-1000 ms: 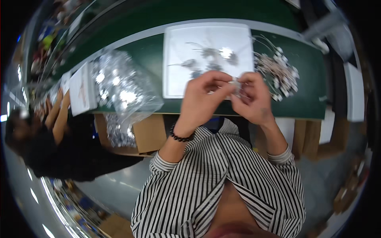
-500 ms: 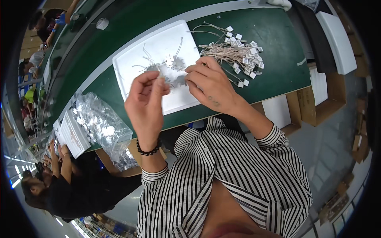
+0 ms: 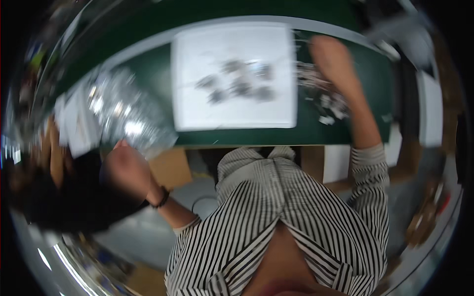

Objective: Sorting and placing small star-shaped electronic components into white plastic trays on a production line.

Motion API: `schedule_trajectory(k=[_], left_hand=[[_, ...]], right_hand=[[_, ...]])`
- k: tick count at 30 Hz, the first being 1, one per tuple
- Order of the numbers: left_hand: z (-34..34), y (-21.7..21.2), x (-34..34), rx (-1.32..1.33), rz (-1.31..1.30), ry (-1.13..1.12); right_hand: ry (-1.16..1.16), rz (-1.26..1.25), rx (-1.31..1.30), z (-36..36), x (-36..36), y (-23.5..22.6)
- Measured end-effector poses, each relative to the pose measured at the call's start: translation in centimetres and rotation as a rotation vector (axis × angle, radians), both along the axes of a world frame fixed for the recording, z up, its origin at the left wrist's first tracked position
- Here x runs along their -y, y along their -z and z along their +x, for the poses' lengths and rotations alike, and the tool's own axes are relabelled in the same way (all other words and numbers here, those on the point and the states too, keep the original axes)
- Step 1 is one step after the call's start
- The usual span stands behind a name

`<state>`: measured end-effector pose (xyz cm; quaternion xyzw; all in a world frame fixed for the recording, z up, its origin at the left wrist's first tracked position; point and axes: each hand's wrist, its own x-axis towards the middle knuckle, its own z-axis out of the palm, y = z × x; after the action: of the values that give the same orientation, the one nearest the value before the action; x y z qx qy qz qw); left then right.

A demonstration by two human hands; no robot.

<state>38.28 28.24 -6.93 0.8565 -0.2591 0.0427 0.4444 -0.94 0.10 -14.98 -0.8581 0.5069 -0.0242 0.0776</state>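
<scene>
The right hand (image 3: 332, 59) reaches into a tangled heap of thin, light, springy wires with small white connectors (image 3: 323, 93); its finger opening cannot be told. They are probably best pinched by a connector. The left hand (image 3: 127, 170) hangs near crinkly clear plastic bags (image 3: 123, 118), its grip unclear.

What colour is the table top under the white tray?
Dark green: the table top shows around the white tray in the head view.
</scene>
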Motion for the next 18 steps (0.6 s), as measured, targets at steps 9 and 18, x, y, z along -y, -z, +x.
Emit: schedule_trajectory(k=[9,18], left_hand=[[3.5,4.0,-6.1,-0.063,0.228,0.315],[10.1,11.2,-0.4,0.531,0.351,0.338]], right_hand=[[0.53,0.101,1.452,-3.6,0.5,-4.3],[0.342,0.208,1.69,1.4,-2.1,-8.8]])
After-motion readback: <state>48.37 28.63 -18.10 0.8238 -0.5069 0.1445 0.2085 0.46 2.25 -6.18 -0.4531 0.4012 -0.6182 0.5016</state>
